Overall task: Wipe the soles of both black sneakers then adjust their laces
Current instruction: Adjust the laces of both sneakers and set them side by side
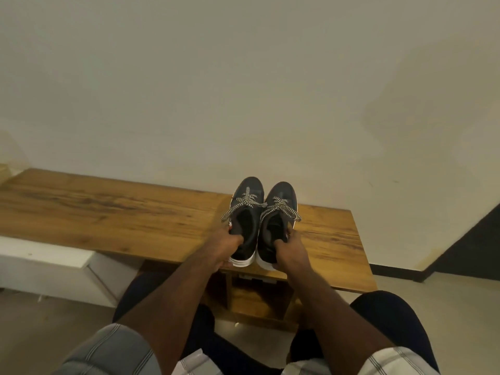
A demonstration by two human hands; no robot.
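Two black sneakers [263,226] upright on table [108,212]; our left hand [224,246] and right hand [290,249] grip their heels. No cloth seen; we judge soles next need turning up.

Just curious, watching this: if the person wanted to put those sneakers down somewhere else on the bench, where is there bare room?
The wooden bench top is bare from the left sneaker to its far left end. A narrower bare strip lies between the right sneaker and the bench's right edge. The middle is crowded: both sneakers side by side, left hand and right hand gripping their heels.
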